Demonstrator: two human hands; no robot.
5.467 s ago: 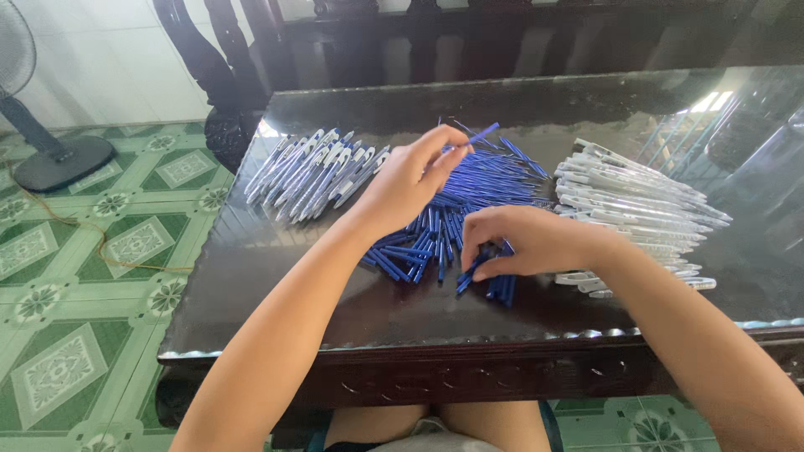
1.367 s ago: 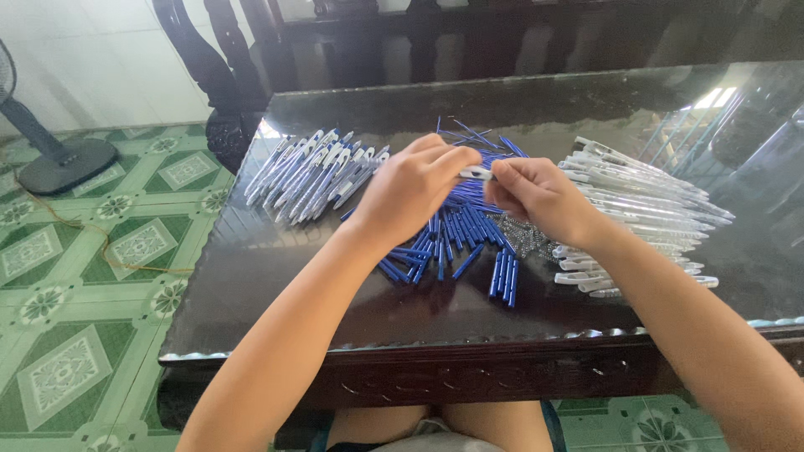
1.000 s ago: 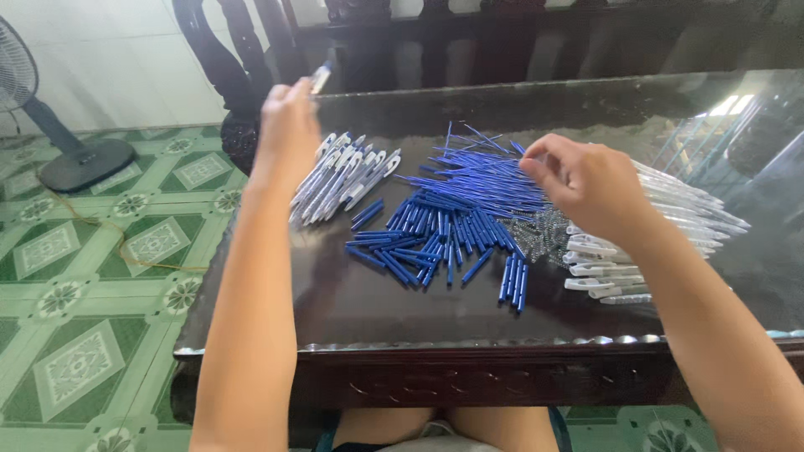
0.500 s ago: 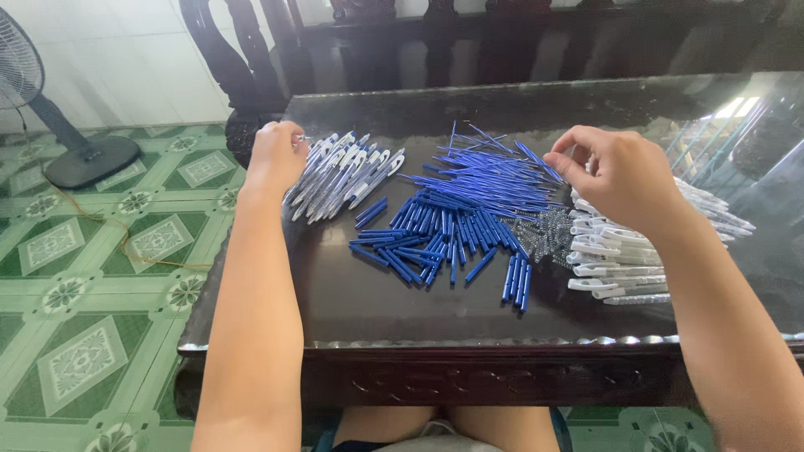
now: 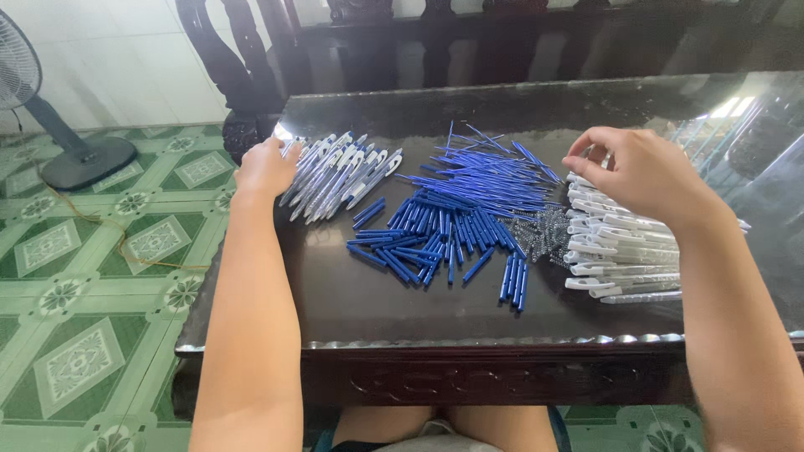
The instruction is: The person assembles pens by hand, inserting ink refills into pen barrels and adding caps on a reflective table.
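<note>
Dark glossy table with carved front edge, glass-like top reflecting light at far right. Green patterned tile floor to the left, standing fan on it near the wall, dark wooden chairs behind the table.

Person seated at the near edge, both forearms reaching over the top.

Middle of table: big loose pile of blue pen parts, thin blue refills fanned out at the far side, shorter blue barrels nearer. Right of it, stack of clear-and-white pen barrels, lying roughly side by side. Left of it, row of finished pens, white and blue, laid at a slant. Small heap of metal springs between blue pile and clear stack.

Left hand rests at the left end of the finished pens, fingers curled, touching them; whether it grips one, can't tell. Right hand hovers over the far end of the clear stack, fingertips drawn together in a pinch; what it pinches is too small to tell.
</note>
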